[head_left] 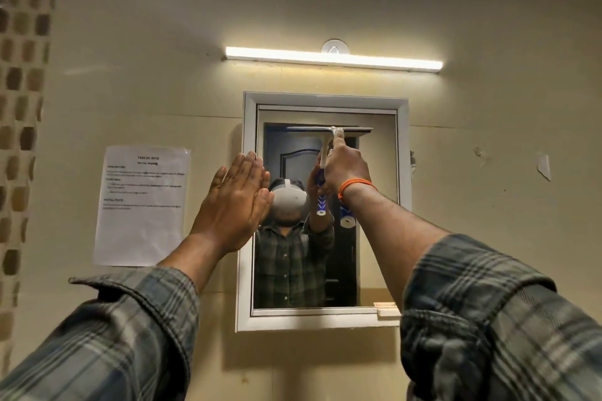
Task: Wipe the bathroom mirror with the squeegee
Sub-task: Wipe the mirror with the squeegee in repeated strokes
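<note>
1. Hanging on the wall (488, 107): mirror (374, 205), below the lamp (334, 58).
2. Sitting left of the mirror: paper sheet (141, 205).
3. Lying across the mirror's upper part: squeegee (335, 132), under the right hand (345, 169).
4. Hovering before the mirror's left frame edge: left hand (236, 202).

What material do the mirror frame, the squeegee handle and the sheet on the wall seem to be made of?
Mirror frame: probably painted metal or plastic; smooth white profile with mitred corners, slight sheen.
Squeegee: handle looks like moulded plastic, white with a blue patterned grip; the thin dark blade edge is likely rubber.
Sheet: printed paper, seemingly in a glossy plastic sleeve, since its surface reflects light.
</note>
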